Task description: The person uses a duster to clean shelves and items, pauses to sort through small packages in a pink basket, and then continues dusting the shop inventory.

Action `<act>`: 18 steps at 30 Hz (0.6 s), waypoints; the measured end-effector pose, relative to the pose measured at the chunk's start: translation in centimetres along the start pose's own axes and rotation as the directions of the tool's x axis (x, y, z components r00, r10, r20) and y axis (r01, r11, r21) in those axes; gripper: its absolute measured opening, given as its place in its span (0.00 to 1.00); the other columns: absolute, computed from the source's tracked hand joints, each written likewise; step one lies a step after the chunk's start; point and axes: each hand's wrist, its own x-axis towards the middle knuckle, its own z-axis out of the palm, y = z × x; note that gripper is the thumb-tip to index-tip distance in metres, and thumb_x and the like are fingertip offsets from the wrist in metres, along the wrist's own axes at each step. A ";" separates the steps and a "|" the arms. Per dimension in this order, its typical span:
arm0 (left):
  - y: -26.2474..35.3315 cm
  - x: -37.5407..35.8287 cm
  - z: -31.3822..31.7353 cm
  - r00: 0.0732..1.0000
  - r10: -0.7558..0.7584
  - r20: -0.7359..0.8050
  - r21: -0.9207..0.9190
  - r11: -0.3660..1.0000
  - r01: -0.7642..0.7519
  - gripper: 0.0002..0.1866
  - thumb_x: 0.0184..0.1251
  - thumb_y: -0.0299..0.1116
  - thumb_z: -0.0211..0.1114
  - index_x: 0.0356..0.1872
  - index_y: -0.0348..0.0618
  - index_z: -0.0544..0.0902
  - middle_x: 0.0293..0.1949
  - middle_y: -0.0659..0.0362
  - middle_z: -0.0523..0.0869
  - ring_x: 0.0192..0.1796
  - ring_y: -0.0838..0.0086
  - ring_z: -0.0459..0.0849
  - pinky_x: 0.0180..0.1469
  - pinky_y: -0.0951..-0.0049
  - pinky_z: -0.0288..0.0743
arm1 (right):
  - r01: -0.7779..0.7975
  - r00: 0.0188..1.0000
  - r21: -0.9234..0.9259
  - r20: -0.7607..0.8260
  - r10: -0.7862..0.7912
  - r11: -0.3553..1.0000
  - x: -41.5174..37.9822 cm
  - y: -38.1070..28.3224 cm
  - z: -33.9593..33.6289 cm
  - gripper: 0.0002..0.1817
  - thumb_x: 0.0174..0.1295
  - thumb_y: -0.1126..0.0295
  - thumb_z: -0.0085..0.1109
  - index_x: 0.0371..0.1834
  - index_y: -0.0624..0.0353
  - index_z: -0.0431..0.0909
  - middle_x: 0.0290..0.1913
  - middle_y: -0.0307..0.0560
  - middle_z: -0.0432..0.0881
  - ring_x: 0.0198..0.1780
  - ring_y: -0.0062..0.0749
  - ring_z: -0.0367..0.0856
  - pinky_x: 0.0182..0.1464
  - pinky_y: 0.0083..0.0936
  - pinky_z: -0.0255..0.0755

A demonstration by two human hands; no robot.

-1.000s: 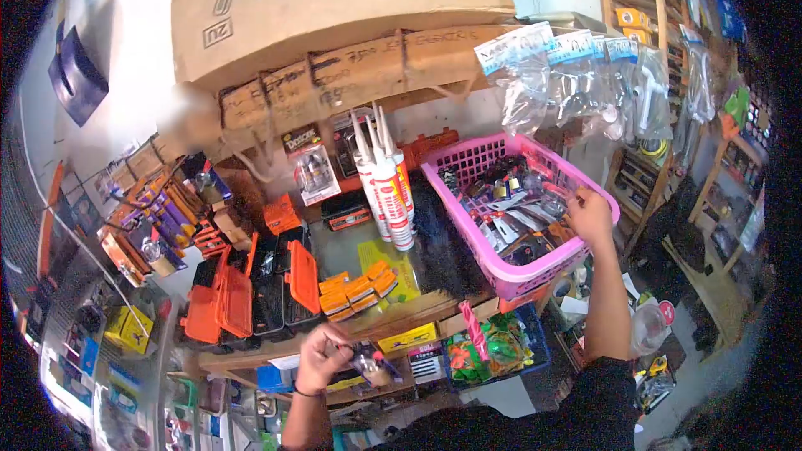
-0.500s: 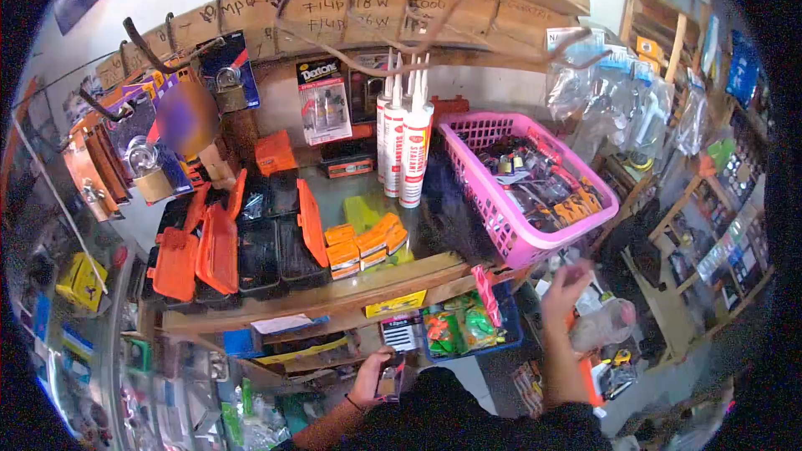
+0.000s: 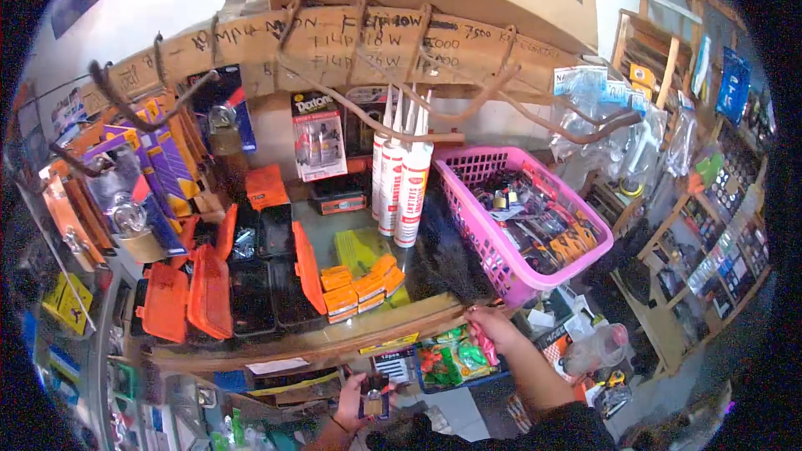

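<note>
My left hand point(image 3: 349, 403) is closed around a small carded padlock point(image 3: 374, 398), brass-coloured against a dark backing, below the front edge of the glass counter. Beside the counter's wooden edge, my right hand point(image 3: 494, 330) has its fingers closed at the upper part of a hanging pink strip point(image 3: 484, 346), which the hand partly covers. Just below lies a blue tray point(image 3: 451, 386) of green and orange packets. The pink plastic basket point(image 3: 543, 276), filled with packaged small goods and a few padlocks, stands right above my right hand.
White sealant tubes point(image 3: 411, 200) stand upright on the counter, behind small orange boxes point(image 3: 341, 292). Open orange-lidded cases point(image 3: 209, 292) sit at left. Metal hooks point(image 3: 368, 117) jut out overhead; carded padlocks point(image 3: 138, 230) hang at left. A clear plastic jar point(image 3: 597, 351) is at right.
My right hand has come down and left from beside the basket to the pink strip, its fingers closing there. My left hand still holds the padlock. The camera view has tilted upward.
</note>
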 end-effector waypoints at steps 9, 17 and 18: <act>-1.1 5.8 8.9 0.990 0.081 0.116 0.136 0.986 -0.097 0.41 0.55 0.69 0.35 0.51 0.39 0.69 0.35 0.55 0.78 0.38 0.67 0.78 0.39 0.62 0.74 | 0.268 0.946 -0.331 -0.084 -0.312 0.905 -10.1 14.8 -2.9 0.13 0.55 0.69 0.57 0.15 0.57 0.67 0.11 0.37 0.70 0.14 0.16 0.69 0.15 0.17 0.61; -1.0 8.5 17.4 0.976 0.216 0.033 0.135 0.967 -0.218 0.34 0.55 0.68 0.41 0.40 0.46 0.76 0.32 0.58 0.82 0.31 0.66 0.81 0.36 0.61 0.76 | 0.172 0.983 -0.324 0.000 -0.182 0.930 -15.8 12.9 -4.1 0.15 0.50 0.68 0.63 0.15 0.58 0.66 0.12 0.35 0.69 0.16 0.13 0.66 0.19 0.17 0.59; -1.2 10.0 18.6 0.904 0.425 -0.045 0.175 0.894 -0.412 0.35 0.56 0.67 0.42 0.46 0.43 0.73 0.39 0.56 0.79 0.40 0.66 0.78 0.45 0.60 0.73 | 0.229 0.972 -0.397 0.036 -0.234 0.889 -15.8 12.8 -4.7 0.15 0.50 0.68 0.63 0.15 0.58 0.66 0.12 0.34 0.68 0.17 0.13 0.64 0.20 0.18 0.58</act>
